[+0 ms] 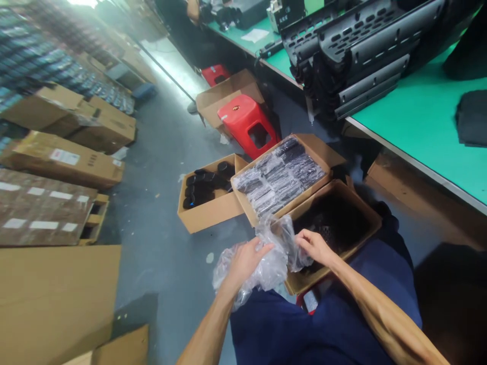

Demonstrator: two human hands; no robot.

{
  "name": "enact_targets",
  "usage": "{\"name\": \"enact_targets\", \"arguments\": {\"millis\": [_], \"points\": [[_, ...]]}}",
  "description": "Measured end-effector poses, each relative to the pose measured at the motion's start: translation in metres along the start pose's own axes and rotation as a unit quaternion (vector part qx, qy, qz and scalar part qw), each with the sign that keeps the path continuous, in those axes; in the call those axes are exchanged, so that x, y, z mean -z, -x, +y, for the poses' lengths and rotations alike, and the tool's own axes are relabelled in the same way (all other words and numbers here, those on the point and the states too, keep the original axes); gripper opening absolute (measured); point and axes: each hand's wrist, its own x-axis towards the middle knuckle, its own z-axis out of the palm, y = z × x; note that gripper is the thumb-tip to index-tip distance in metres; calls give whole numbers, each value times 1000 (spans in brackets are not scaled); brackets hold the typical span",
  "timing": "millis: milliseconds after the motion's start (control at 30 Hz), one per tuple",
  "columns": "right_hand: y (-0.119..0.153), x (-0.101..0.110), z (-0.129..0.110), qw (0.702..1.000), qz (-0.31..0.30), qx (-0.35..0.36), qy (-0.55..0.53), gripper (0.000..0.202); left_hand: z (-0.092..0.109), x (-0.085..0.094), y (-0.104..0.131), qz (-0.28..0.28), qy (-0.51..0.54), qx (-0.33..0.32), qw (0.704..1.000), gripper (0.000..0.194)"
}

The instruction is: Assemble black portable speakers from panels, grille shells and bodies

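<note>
1. Spreading from beneath the left hand [249, 258] across to the right hand [315, 247], crumpled clear plastic [277, 263] overlaps the open carton [375, 223], showing no definite long axis.
2. Left grip holds the bulk; right grip, nearer the carton's interior, pinches an edge.
3. Bag openings are indistinct; shadow obscures the carton's contents.

I can't tell whether the bag [273, 267] holds anything; shadow hides the bottom of the near box [304, 280]. The far-left stacks [41, 63] blur, and the right edge cuts off the surface [422, 129].
</note>
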Motion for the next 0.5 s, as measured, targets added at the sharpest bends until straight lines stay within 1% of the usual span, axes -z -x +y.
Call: {"name": "enact_targets", "arguments": {"millis": [133,233,300,367,433,467,500], "points": [[2,-14,-10,999,-4,40,14,29,4,2,1,12,-39,23,999,42],[4,-26,-22,995,-23,99,6,25,2,4,2,24,-1,34,999,43],[9,-39,-29,988,-43,146,10,24,1,4,4,21,69,30,997,43],[16,-54,-35,980,-74,184,21,22,-1,2,6,13,158,14,987,43],[24,-64,-38,971,-112,209,19,18,-5,-2,9,-3,256,1,967,42],[28,-66,-38,970,-124,210,10,17,-8,-4,10,-11,305,3,952,41],[30,-65,-37,971,-122,203,-1,19,-11,-7,11,-17,350,11,936,39]]}}
